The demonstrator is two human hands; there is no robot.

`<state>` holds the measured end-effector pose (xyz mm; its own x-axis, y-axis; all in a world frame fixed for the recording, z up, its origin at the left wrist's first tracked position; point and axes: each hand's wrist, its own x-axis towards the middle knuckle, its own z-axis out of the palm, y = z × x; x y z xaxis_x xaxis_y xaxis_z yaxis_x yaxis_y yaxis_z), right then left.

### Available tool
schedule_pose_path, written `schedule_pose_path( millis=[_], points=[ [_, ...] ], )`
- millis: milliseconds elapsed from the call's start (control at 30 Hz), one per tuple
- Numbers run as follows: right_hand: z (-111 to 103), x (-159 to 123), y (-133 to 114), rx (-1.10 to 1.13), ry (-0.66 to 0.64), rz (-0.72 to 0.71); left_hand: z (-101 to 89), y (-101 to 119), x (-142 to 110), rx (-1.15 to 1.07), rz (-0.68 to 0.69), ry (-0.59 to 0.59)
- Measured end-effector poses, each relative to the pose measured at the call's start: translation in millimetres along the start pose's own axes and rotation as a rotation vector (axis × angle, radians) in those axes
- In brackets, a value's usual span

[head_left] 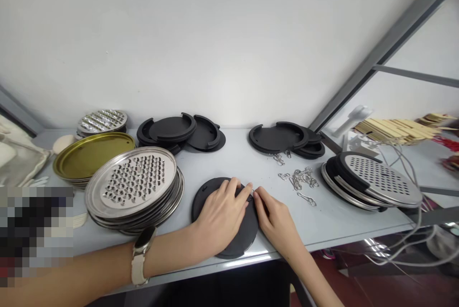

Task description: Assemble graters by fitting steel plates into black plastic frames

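Left hand [223, 213] palm-down across black disc [248, 233] on table [315, 228], right hand [273, 211] pinching small metal piece [252, 192] at disc's edge. Loose clips [303, 179] right. Grater stack [134, 182] and gold lid [93, 154] left, black holders [172, 128] by wall [222, 44], second grater pile [380, 178] far right.

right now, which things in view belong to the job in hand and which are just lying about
Seem part of it:
black disc at both hands
loose metal clips
grater discs, left stack
black rimmed discs, back

Probably just lying about:
wooden sticks
red strands
pale cloth, far left
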<state>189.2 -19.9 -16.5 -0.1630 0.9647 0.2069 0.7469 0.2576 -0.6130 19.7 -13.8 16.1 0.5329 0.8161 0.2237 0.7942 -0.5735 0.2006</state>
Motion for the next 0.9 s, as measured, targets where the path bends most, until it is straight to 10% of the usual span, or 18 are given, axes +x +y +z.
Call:
schedule_pose_path(
  millis=[900],
  points=[
    [1.1,0.6,-2.3,-0.042,0.006,-0.039,7.1,4.6,-1.6,0.286,0.036,-0.044]
  ],
)
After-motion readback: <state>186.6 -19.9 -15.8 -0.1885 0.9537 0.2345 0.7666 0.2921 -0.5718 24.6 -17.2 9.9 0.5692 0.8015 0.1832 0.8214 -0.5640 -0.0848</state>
